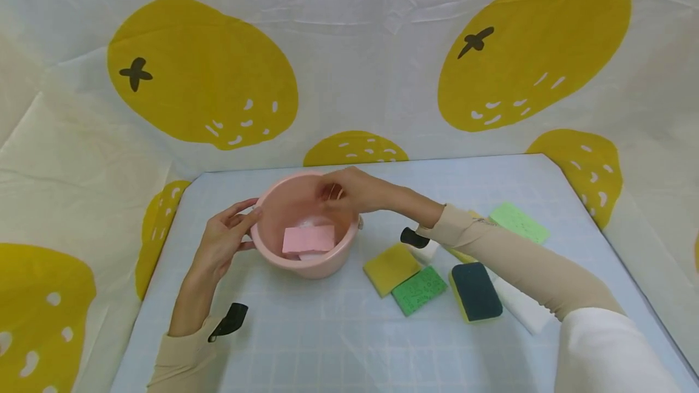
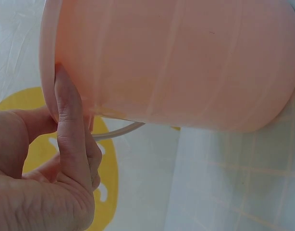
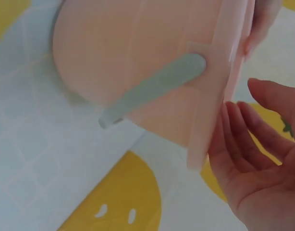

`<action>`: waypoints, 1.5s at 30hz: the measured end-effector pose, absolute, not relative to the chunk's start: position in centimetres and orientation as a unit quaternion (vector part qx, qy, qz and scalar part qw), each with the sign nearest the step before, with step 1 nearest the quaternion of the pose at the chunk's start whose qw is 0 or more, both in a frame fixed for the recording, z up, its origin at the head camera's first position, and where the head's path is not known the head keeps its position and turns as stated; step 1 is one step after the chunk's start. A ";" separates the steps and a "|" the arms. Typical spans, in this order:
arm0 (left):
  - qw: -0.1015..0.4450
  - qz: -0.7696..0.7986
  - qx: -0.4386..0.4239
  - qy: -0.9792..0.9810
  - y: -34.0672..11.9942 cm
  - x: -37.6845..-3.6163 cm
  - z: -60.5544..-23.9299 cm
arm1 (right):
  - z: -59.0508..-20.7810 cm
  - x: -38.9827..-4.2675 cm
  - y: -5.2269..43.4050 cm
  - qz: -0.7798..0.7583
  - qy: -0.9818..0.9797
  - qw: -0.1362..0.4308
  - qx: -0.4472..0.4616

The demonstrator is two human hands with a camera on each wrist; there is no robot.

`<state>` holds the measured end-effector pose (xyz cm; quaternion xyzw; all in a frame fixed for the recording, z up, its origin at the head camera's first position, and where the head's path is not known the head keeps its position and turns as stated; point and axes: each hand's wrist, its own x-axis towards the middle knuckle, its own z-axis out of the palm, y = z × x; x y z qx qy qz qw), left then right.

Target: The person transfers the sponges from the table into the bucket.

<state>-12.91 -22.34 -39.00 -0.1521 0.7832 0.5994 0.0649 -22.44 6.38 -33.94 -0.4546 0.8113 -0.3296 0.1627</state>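
Observation:
A pink bucket [image 1: 322, 268] stands on the table with its mouth towards me, and a pink sponge [image 1: 309, 239] lies inside it. Beneath that sponge a paler piece shows only in part. My left hand [image 1: 219, 241] pinches the bucket's rim at its left side; in the left wrist view the thumb and fingers clasp the rim from both sides. My right hand [image 1: 357, 191] is over the far right of the bucket's mouth, fingers loosely bent and holding nothing. In the right wrist view those fingertips are at the rim, and a pale green handle [image 3: 152, 89] hangs on the bucket's side.
Right of the bucket lie a yellow sponge cloth [image 1: 390, 267], a green sponge [image 1: 419, 290], a dark-topped scouring sponge [image 1: 476, 292], a light green piece [image 1: 519, 221] and a white roll-like item [image 1: 524, 305]. My right forearm partly covers several of them. A lemon-print curtain [image 1: 371, 77] surrounds the table.

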 end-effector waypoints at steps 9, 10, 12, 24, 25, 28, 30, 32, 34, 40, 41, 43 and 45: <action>0.062 0.594 -0.163 0.785 -22.5 -13.0 -39.2 | -33.6 -22.7 8.7 -0.398 0.800 0.153 -0.422; 0.062 0.594 -0.163 0.785 -22.5 -13.0 -39.2 | -33.6 -22.7 9.0 -0.406 0.799 0.154 -0.416; 0.061 0.595 -0.163 0.785 -22.5 -13.0 -39.3 | -33.6 -22.7 9.6 -0.420 0.798 0.156 -0.404; 0.064 0.589 -0.175 0.786 -22.5 -13.2 -39.3 | -34.0 -22.4 13.1 -0.455 0.789 0.146 -0.385; 0.064 0.589 -0.175 0.787 -22.5 -13.2 -39.3 | -34.1 -22.4 13.4 -0.456 0.791 0.146 -0.382; 0.063 0.588 -0.175 0.787 -22.5 -13.2 -39.3 | -34.4 -22.3 14.1 -0.454 0.794 0.146 -0.378; 0.064 0.589 -0.173 0.787 -22.5 -13.1 -39.3 | -34.7 -22.2 14.6 -0.453 0.796 0.147 -0.374; 0.065 0.589 -0.170 0.787 -22.4 -13.1 -39.3 | -35.1 -22.1 15.1 -0.452 0.798 0.148 -0.369; 0.065 0.590 -0.168 0.787 -22.4 -13.1 -39.3 | -35.4 -22.0 15.5 -0.451 0.801 0.151 -0.363; 0.063 0.591 -0.165 0.787 -22.3 -13.1 -39.3 | -36.8 -21.8 16.5 -0.449 0.804 0.155 -0.356; 0.062 0.590 -0.166 0.787 -22.4 -13.1 -39.3 | -37.1 -21.8 16.6 -0.450 0.804 0.156 -0.356; 0.059 0.591 -0.165 0.788 -22.4 -13.1 -39.3 | -37.6 -21.7 16.9 -0.451 0.804 0.159 -0.354; 0.058 0.592 -0.162 0.787 -22.4 -13.1 -39.4 | -38.2 -21.5 17.1 -0.453 0.802 0.165 -0.353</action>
